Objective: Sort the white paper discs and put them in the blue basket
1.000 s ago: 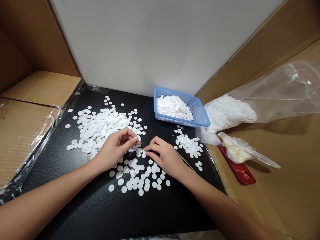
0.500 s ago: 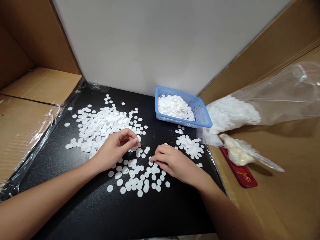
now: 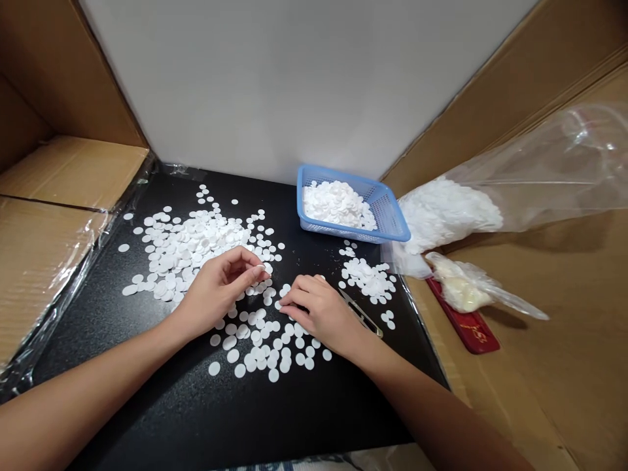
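Observation:
My left hand (image 3: 218,284) is closed in a pinch over the table, with a small white disc (image 3: 261,268) at the thumb and fingertips. Behind and beside it spreads a large heap of white discs (image 3: 196,242). To its right, my right hand (image 3: 321,311) is low over the black table, fingers curled together and tips down at the edge of some loose discs (image 3: 265,350). Whether a disc is between those fingertips is hidden. Partly behind the right hand lies a slim metal tool (image 3: 366,316), its kind unclear.
A blue plastic basket (image 3: 353,233) of discs stands by the grey wall. A smaller disc pile (image 3: 367,280) lies before it. Right of the table (image 3: 161,399) are a clear bag of discs (image 3: 451,212), a small knotted bag (image 3: 464,284) and a red case (image 3: 473,333) on cardboard.
My right hand has moved a little left, closer to my left hand, uncovering the slim metal tool. The left hand keeps its pinch. The whole view has shifted slightly.

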`<state>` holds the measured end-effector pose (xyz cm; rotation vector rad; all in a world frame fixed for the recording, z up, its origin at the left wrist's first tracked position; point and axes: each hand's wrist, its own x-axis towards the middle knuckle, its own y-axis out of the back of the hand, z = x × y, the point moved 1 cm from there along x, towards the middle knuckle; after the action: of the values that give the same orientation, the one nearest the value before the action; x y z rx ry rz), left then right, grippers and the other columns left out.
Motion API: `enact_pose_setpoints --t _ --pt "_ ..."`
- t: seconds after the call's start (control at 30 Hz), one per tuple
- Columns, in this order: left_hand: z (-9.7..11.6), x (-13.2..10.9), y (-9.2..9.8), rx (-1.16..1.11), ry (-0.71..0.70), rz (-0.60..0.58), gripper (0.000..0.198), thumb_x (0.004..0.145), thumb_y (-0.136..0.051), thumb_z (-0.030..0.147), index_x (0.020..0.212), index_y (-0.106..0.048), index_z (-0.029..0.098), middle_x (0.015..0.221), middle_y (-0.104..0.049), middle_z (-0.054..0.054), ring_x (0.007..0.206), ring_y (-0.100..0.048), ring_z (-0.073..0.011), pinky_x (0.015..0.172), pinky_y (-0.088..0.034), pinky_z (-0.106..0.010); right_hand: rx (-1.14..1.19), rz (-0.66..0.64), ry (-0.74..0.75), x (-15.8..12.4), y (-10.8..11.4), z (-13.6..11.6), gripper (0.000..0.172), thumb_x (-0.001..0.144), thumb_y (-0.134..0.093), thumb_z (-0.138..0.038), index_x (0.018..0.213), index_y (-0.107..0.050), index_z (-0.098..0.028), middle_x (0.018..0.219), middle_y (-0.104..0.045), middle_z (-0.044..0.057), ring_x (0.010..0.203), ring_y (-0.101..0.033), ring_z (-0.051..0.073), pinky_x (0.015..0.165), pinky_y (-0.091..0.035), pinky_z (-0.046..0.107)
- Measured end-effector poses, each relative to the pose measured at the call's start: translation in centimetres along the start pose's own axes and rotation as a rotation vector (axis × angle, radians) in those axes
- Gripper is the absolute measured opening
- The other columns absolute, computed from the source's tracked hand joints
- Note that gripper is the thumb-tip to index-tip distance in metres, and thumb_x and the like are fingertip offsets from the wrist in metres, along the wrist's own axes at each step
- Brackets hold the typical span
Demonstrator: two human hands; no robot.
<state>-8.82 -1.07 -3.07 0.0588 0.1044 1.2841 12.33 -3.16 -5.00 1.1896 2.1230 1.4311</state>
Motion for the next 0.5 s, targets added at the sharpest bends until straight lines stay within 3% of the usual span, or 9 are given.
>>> enact_pose_setpoints --t 0.13,0.33,0.43,0.5 --pt "0.0 0.0 -0.1 -0.006 -0.001 -0.008 0.026 0.087 -0.068 0.046 0.087 -0.063 0.02 0.088 -0.071 -0.003 0.089 -0.071 -0.0195 0.084 -0.056 -0.032 -0.067 0.03 0.05 -0.1 -0.1 0.0 0.004 0.095 -0.064 -0.022 0.093 -0.066 -0.02 0.088 -0.063 0.003 0.079 -0.056 0.017 0.074 -0.04 0.033" --pt "0.1 0.0 -0.2 -0.021 -0.006 -0.004 0.024 0.087 -0.068 0.044 0.086 -0.063 0.02 0.085 -0.069 -0.002 0.086 -0.07 -0.0182 0.083 -0.056 -0.031 -0.342 0.025 0.237 0.0 -1.1 -0.8 0.03 0.102 -0.041 -0.013 0.082 -0.064 -0.019 0.079 -0.06 0.006 0.075 -0.05 0.02 0.068 -0.033 0.036" --pt "0.1 0.0 -0.1 -0.022 -0.006 -0.011 0.024 0.087 -0.068 0.044 0.086 -0.063 0.02 0.086 -0.069 -0.002 0.086 -0.07 -0.0182 0.082 -0.056 -0.031 -0.31 0.054 0.171 0.3 -1.2 -1.1 0.031 0.099 -0.043 -0.012 0.074 -0.059 -0.02 0.075 -0.058 0.004 0.073 -0.049 0.019 0.069 -0.034 0.036" --pt "0.1 0.0 -0.1 -0.018 -0.003 -0.01 0.025 0.087 -0.068 0.044 0.086 -0.064 0.02 0.086 -0.07 -0.002 0.087 -0.07 -0.0187 0.082 -0.056 -0.032 -0.137 0.079 0.053 0.3 -0.9 -1.2 0.023 0.093 -0.051 -0.011 0.074 -0.057 -0.02 0.075 -0.057 0.002 0.072 -0.052 0.017 0.071 -0.038 0.034"
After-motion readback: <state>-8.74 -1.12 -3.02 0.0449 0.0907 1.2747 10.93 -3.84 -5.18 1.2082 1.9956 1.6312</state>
